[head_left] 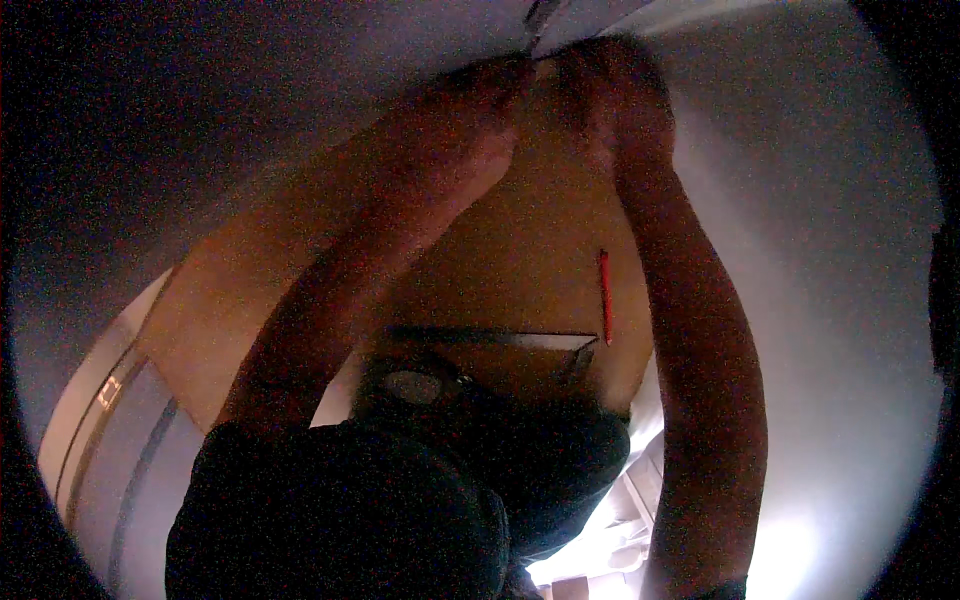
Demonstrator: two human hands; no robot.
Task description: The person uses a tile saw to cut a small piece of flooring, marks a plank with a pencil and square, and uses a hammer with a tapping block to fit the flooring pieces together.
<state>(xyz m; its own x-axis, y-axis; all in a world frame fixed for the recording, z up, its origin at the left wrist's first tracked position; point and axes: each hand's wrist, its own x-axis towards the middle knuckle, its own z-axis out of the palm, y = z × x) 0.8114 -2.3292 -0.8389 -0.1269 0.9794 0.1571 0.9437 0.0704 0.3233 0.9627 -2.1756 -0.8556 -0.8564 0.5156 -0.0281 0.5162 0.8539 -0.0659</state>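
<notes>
Both arms reach up to the top of the view, into a narrow dim corner between pale surfaces. My left hand (495, 95) is curled near a thin dark line (535, 22) there. My right hand (620, 95) is bent close beside it, with fingers in shadow; what either holds, if anything, I cannot make out. Beneath them is a brown wooden board (500, 230). A red pencil-like stick (605, 298) lies on it to the right, and a dark angled tool (480, 332) with a pale edge lies farther down, near my body.
Pale walls (820, 260) rise close on both sides. At the lower left is a light frame edge (110, 395) with a small metal plate. My dark-clothed body and knee fill the lower middle. Bright light shows pale objects beyond the board at the lower right.
</notes>
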